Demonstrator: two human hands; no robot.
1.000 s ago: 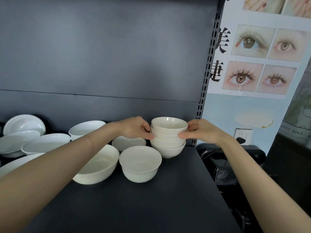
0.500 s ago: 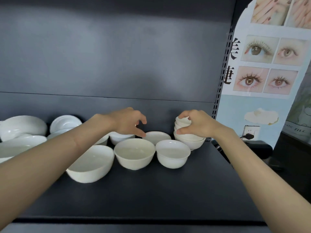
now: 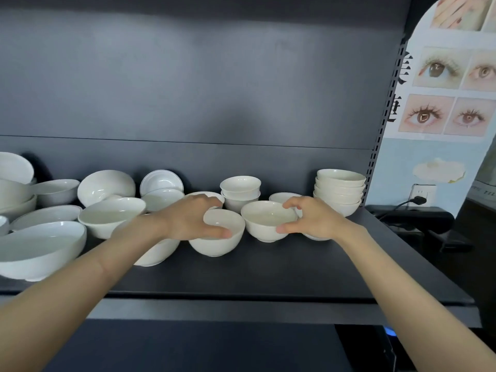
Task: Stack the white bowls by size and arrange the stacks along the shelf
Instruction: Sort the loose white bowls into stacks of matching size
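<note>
The stack of small bowls (image 3: 339, 193) now stands alone at the shelf's (image 3: 268, 272) right end, both hands gone from it. Just left of the stack, the right hand (image 3: 314, 221) pinches a mid-sized bowl (image 3: 265, 220) by its rim. Further left, the left hand (image 3: 193, 220) grips the neighbouring bowl (image 3: 217, 241) likewise. Seemingly the next size begins.
</note>
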